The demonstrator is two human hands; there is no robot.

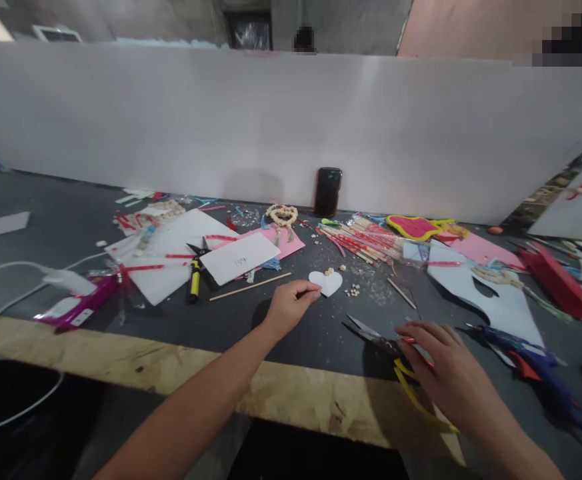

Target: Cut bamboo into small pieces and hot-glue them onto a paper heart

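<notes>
My left hand (289, 307) pinches the left edge of a small white paper heart (331, 285) between thumb and fingertips, just over the dark tabletop. Several tiny beige pieces (353, 290) lie beside the heart, and a couple appear at its upper edge. To the right, my right hand (443, 363) is curled over the handles of a pair of scissors (371, 335). Their blades are slightly apart and point toward the heart. Red shows on the handle between my fingers, which hide the rest of it. A yellow strip (423, 403) hangs below this hand at the table's edge.
A blue glue gun (525, 353) lies right of my right hand, a purple one (78, 303) far left. Yellow-handled pliers (195, 280), a thin stick (251, 287) and a white card (241, 259) lie left. A phone (327, 192) leans against the white partition (195, 120).
</notes>
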